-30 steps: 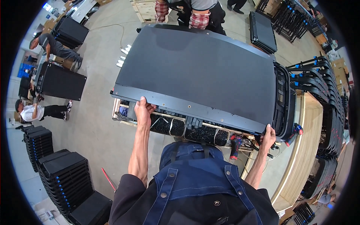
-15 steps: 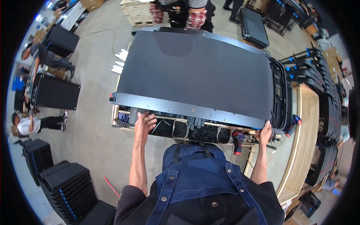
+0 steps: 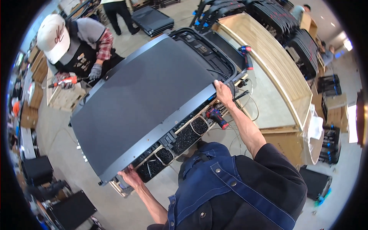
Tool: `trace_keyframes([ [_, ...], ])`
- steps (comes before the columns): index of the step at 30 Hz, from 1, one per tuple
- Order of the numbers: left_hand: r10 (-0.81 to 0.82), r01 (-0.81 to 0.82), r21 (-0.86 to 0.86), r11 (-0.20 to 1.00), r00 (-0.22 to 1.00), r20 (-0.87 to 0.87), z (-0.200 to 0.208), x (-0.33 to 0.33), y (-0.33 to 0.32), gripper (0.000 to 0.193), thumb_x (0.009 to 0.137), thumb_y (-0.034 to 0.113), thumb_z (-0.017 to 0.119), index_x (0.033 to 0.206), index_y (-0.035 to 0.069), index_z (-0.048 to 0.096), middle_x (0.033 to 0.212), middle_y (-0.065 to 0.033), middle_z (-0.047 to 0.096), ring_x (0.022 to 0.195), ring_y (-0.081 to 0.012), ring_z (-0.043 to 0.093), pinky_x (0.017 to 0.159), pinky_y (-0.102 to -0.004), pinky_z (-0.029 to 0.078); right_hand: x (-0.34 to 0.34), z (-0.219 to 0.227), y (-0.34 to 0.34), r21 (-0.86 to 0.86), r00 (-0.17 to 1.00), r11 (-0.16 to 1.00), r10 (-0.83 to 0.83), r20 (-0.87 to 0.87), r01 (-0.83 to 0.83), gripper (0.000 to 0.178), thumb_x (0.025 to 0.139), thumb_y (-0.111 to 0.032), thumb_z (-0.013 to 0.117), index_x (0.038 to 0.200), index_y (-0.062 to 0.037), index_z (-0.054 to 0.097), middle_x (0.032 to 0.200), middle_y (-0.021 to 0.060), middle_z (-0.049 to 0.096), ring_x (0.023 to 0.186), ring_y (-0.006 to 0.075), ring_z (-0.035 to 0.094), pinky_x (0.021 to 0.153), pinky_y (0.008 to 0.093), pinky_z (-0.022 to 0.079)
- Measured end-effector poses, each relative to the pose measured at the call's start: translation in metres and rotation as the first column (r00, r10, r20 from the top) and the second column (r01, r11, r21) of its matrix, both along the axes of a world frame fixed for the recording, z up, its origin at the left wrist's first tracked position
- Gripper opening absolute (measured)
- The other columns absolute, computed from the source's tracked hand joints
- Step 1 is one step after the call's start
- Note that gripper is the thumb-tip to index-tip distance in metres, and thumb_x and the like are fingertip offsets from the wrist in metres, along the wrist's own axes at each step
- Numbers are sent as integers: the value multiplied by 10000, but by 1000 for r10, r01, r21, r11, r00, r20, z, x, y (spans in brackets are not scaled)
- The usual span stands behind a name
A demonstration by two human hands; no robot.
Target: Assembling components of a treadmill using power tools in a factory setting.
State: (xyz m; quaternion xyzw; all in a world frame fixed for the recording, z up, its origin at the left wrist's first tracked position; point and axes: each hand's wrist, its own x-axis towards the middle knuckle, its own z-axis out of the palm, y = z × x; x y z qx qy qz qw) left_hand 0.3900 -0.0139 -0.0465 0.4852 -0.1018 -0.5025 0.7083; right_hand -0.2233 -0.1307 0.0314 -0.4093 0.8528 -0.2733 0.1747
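Observation:
A long treadmill deck (image 3: pixel 145 99) with a dark grey belt and a metallic side rail (image 3: pixel 153 134) lies across a wooden-framed bench. My right hand (image 3: pixel 224 93) grips the near edge by the deck's right end, close to the exposed black frame (image 3: pixel 203 48). At the left end, my left hand (image 3: pixel 131 177) is closed on the same near edge, its fingertips partly hidden by the rail. Below the edge, between my hands, are bins of dark screws (image 3: pixel 186 142) and a red-and-black cordless drill (image 3: pixel 217 117).
Across the deck a person in a white cap holds an orange-red power tool (image 3: pixel 69 81) and rests a gloved hand (image 3: pixel 95 71) near the far edge. A second drill (image 3: pixel 246 57) stands at the right end, beside a large wooden crate (image 3: pixel 268 69). Stacked dark panels (image 3: pixel 152 21) lie beyond.
The view has swung right, so the deck now lies diagonally. My left hand, open beside the rail before, has closed on its edge. My right hand stays at the right end.

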Motion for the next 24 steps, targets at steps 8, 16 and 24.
trace_keyframes([
  [8,68,-66,83,994,997,-21,23,-22,-8,710,1032,542,459,1450,-30,408,1492,-204,453,1395,-329,441,1184,-462,383,-5,13,7,48,996,999,16,90,-21,572,1024,-613,383,1066,-93,617,921,227,713,953,454,678,826,559,510],
  [16,226,-177,401,899,971,-78,-3,-47,31,730,954,631,555,1251,-36,561,1402,-198,577,1303,-321,561,1097,-432,490,-101,62,34,-369,783,929,240,574,-14,500,1035,-476,514,1248,-31,596,686,78,678,650,169,682,644,345,544],
  [24,-785,465,872,152,593,-180,-26,-174,174,452,1028,424,557,1309,71,548,1128,-125,694,962,-294,709,784,-416,608,-299,-130,42,275,991,954,-133,15,124,697,884,-416,674,1386,36,503,1363,293,565,1294,411,536,1104,455,421],
])
